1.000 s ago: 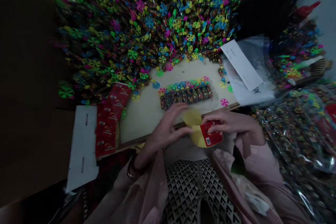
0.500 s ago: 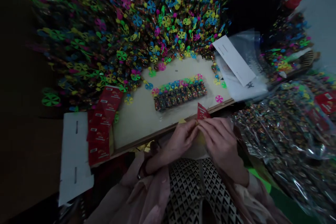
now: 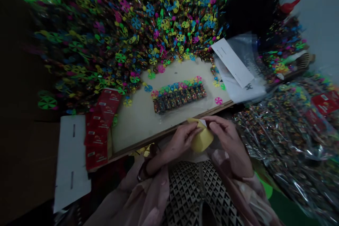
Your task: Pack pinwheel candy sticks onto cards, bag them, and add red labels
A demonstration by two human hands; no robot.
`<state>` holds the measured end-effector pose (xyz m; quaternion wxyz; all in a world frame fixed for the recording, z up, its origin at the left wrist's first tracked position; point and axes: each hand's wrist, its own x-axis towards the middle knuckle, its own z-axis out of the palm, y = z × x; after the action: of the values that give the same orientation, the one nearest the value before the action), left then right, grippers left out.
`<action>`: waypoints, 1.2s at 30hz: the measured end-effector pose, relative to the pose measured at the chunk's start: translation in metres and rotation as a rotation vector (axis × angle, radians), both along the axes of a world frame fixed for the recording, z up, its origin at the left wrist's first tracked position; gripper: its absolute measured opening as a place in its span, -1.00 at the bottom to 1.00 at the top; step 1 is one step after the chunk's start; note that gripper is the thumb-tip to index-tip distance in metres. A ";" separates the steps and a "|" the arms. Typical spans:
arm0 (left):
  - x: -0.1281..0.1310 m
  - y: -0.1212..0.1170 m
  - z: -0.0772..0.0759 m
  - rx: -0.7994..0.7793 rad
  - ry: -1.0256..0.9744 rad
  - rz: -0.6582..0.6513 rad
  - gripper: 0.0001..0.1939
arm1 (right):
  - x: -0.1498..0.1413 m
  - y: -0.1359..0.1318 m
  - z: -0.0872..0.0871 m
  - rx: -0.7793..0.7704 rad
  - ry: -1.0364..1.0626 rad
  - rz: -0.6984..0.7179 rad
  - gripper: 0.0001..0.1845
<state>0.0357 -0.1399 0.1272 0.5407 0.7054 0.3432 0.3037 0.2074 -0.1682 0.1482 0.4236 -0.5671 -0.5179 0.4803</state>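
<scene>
My left hand is closed on a sheet of yellow backing paper, which bends downward in front of my body. My right hand is at the sheet's right side, thumb and forefinger close together at a small white corner of a sticker. The sticker's printed side does not show. Beyond my hands, on the board, lies a clear pack of small bottles with pinwheel tops. A strip of red labels overlaps the board's left edge.
A large heap of pinwheel-topped toys fills the back. White card lies on clear plastic bags at right. Filled clear packs are piled at far right. Slotted white card stands at left.
The red label that stuck up between my fingers is no longer visible. The yellow paper has come into view, with a white corner at its top. My right hand has moved slightly right.
</scene>
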 end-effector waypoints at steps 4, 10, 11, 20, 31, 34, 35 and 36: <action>-0.001 -0.003 -0.013 0.070 -0.058 0.042 -0.73 | -0.011 0.000 -0.001 0.099 -0.073 -0.135 -0.84; -0.014 -0.004 -0.033 -0.323 -0.137 0.297 -0.65 | 0.020 0.015 -0.011 0.114 0.364 -0.688 -0.70; -0.016 -0.004 -0.037 -0.434 -0.178 0.357 -0.64 | 0.025 0.016 -0.012 0.097 0.419 -0.696 -0.67; -0.059 -0.004 -0.020 -0.694 -0.171 0.513 -0.55 | 0.031 0.015 -0.007 0.643 -0.286 -0.439 -0.89; -0.161 -0.012 0.023 -0.490 0.374 0.073 -0.32 | -0.011 0.007 -0.046 0.980 -0.538 -0.078 -0.71; -0.121 -0.007 0.013 -0.515 0.064 -0.076 -0.28 | -0.022 0.004 -0.046 0.981 -0.460 0.056 -0.72; -0.106 -0.006 0.008 -0.530 -0.057 -0.115 -0.27 | -0.023 0.003 -0.047 0.968 -0.454 0.093 -0.73; -0.093 -0.005 0.003 -0.544 -0.135 -0.132 -0.28 | -0.022 0.003 -0.049 0.947 -0.462 0.114 -0.74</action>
<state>-0.0569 -0.1446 0.1298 0.7502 0.5334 0.3288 0.2111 0.1851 -0.1653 0.0997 0.4814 -0.3758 -0.7880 0.0783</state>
